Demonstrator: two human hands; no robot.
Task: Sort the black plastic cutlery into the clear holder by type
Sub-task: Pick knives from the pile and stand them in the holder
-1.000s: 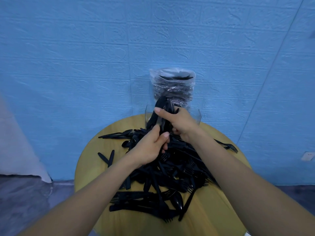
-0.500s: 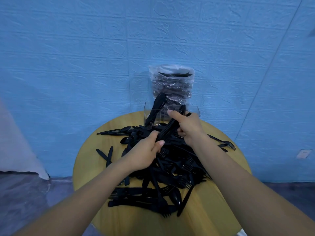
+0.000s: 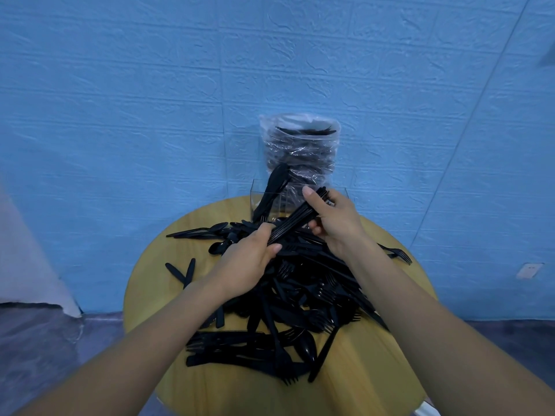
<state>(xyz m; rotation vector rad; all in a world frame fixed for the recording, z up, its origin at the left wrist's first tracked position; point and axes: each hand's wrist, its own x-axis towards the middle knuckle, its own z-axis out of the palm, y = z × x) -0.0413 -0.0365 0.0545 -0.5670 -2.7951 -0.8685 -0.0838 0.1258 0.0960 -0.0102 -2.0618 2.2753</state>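
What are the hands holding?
Both hold one bundle of black cutlery: left hand grips its lower end, right hand its upper end.

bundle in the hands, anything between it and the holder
Nothing visible blocks it. Both the left hand and the right hand grip the bundle, whose far end is right at the holder rim. Some cutlery already stands in the left compartment.

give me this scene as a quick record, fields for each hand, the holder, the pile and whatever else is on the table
left hand: grips the lower end of a bundle of cutlery
right hand: grips the bundle's upper end
clear holder: at the table's far edge, a few black pieces standing in its left part
pile: mixed forks, spoons and knives, unsorted
plastic bag: behind the holder, holds more black cutlery
table: round, yellow wood
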